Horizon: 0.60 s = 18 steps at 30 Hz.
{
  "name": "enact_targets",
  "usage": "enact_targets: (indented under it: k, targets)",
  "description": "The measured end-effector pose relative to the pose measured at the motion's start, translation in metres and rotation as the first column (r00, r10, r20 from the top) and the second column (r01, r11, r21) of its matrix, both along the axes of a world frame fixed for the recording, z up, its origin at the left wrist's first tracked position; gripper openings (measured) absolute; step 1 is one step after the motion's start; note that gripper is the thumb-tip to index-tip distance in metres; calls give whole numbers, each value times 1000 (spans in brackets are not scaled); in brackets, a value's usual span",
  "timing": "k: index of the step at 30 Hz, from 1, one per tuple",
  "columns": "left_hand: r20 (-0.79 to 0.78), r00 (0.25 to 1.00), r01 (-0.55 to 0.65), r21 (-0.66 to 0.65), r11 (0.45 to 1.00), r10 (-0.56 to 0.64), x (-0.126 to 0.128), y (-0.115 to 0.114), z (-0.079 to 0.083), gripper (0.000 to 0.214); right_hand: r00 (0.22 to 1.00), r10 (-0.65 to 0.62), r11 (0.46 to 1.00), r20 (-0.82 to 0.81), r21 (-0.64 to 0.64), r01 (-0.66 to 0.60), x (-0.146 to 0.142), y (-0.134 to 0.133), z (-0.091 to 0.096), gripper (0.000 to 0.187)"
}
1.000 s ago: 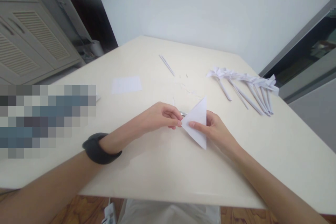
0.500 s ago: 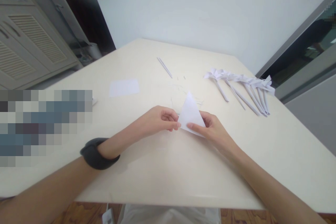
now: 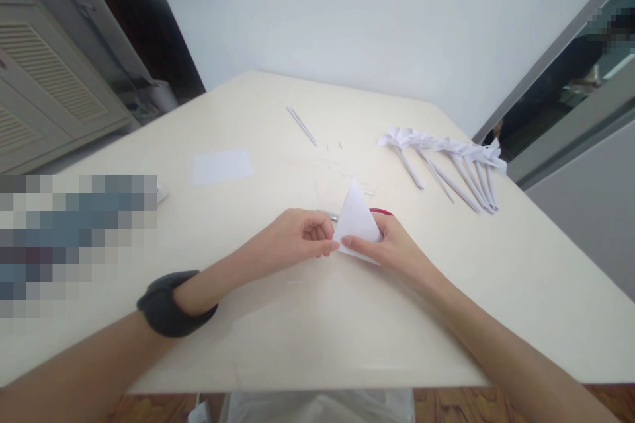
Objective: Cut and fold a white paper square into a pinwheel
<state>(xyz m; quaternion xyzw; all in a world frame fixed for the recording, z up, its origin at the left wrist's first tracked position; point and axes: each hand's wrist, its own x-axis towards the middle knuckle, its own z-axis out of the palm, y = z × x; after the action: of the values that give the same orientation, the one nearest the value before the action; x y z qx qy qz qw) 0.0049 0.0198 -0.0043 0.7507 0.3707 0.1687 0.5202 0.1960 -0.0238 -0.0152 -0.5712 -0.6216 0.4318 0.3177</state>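
White paper [image 3: 355,215], folded into a triangle, is held over the bench [image 3: 297,337]: the left hand [image 3: 305,234] pinches its lower left corner, the right hand [image 3: 394,244] keeps a thumb-and-finger grip lower right, beside red-handled scissors [image 3: 381,211].

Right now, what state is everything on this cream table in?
White paper triangle: folded; left hand touches one corner, right hand grips it.
Red and silver tool: mostly hidden; open or shut unclear.
White rectangular paper sheet: lying flat.
Two thin white paper sticks: side by side.
White paper bundles with rolled stems: lying in a row.
White paper scraps: scattered.
Blurred bluish object: unclear.
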Motion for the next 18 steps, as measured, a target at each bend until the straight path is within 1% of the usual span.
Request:
enact_targets:
  k: [2,5,10,18]
  targets:
    - [-8,1000,-11,6,1000,11,0,1,0,19,1000,14,1000,-7,12,-14,2,0,3,16]
    - [-20,999,-38,13,999,38,-2,2,2,20,997,22,1000,-79,11,-22,7,1,8,15]
    - [-13,998,-54,-28,998,53,-4,6,6,18,987,-39,999,-156,3,40,14,4,13,20]
    - [2,998,-56,-21,998,56,-4,7,-3,21,986,-32,999,-163,37,39,15,4,9,21]
